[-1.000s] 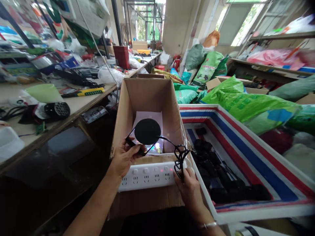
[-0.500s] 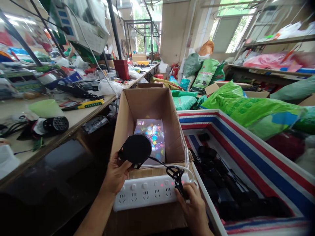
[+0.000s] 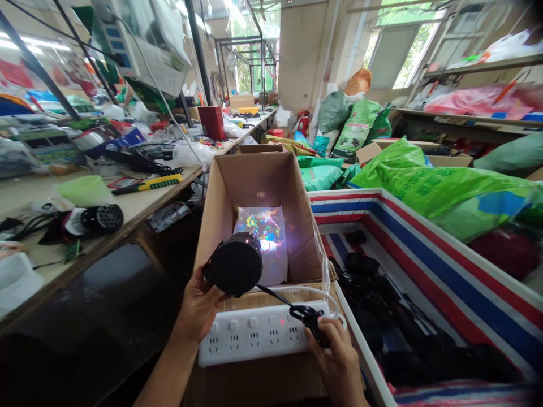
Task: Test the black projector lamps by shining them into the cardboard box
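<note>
My left hand (image 3: 197, 308) grips a round black lamp (image 3: 235, 264), its front turned toward the inside of an open cardboard box (image 3: 254, 181). A sheet of white paper (image 3: 261, 240) lies in the box, with coloured light spots across it. A thin black cable (image 3: 275, 296) runs from the lamp to my right hand (image 3: 337, 362), which pinches a small black cable bundle (image 3: 310, 319). That hand is at the right end of a white power strip (image 3: 254, 333), which has several sockets and a small red light. A clear cord loops above the strip.
On the right, a tray with a red, white and blue striped rim (image 3: 352, 198) holds black items. To the left, a cluttered workbench (image 3: 139, 198) carries tools and a black round lamp. Green sacks are piled behind the tray.
The lamp has turned from showing its flat black back to facing the box, and the light spots on the paper have shifted. The cable coil in my right hand has become a smaller bundle.
</note>
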A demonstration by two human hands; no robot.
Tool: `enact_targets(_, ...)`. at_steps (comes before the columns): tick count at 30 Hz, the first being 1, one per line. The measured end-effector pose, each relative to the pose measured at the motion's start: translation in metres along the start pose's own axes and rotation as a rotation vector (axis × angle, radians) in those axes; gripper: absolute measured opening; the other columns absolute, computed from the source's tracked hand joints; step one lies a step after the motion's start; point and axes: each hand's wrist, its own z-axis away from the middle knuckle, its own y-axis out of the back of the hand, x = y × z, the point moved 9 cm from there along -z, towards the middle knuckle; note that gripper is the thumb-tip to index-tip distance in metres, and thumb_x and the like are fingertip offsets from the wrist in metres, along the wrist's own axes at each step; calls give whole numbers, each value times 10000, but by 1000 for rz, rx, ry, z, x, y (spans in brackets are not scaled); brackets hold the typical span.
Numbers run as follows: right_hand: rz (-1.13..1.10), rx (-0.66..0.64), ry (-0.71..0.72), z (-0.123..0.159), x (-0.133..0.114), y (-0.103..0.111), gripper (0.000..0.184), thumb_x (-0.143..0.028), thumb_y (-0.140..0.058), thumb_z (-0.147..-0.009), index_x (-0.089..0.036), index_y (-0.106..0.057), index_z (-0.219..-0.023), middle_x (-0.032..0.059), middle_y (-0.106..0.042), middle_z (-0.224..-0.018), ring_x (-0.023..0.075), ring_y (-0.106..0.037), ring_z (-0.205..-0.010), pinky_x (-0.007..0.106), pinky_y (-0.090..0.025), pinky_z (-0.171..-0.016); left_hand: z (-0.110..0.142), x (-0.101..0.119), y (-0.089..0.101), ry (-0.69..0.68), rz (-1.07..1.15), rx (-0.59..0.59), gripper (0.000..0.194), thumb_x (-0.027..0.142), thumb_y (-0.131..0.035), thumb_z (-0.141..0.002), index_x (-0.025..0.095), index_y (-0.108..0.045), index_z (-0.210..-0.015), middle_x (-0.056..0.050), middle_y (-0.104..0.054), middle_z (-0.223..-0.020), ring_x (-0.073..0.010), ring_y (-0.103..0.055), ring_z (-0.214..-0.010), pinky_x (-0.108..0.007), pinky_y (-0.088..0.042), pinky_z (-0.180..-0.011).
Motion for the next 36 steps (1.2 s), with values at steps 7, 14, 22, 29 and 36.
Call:
enact_targets(7, -5, 16, 2, 0, -1, 2, 137, -357, -506, -885, -225, -505, -849, 64, -594, -860, 201, -640, -685, 291, -529, -546, 4, -7, 0, 41, -4, -28, 505, 227, -893, -450, 199, -605, -864, 29, -688, -790, -127, -649, -670, -225, -571, -572)
enact_targets(14, 7, 13, -5, 1, -1, 0, 132, -354, -502, -890, -224, -496, -870, 66, -592, -860, 202, -640, -698, 288, -527, -553, 6, -10, 2, 81, -27, -34, 553, 199, -881, -473, 203, -597, -947, 10, -696, -836, -159, -662, -683, -295, -590, -587)
enact_targets(22, 24, 1, -10, 2, 1, -1, 128, -344, -501, -885, -219, -491, -855, 70, -596, -858, 203, -639, -676, 298, -522, -550, 6, -7, 7, 62, -30, -21, 540, 231, -893, -447, 207, -599, -899, 22, -688, -801, -151, -653, -643, -315, -591, -594)
enact_targets(29, 34, -23, 16, 2, -2, 0, 87, -312, -481, -889, -227, -487, -902, 77, -596, -882, 209, -646, -714, 288, -533, -542, 7, -8, 10, 76, 9, 23, 557, 211, -914, -378, 198, -612, -846, 23, -707, -781, -138, -662, -666, -239, -578, -599)
enact_targets(36, 49, -38, 55, -2, -6, 2, 94, -263, -497, -863, -214, -477, -940, 87, -601, -891, 218, -652, -721, 275, -530, -514, 8, -10, 12, 74, 39, -21, 559, 177, -901, -425, 214, -621, -908, 7, -720, -861, -164, -677, -735, -269, -584, -669)
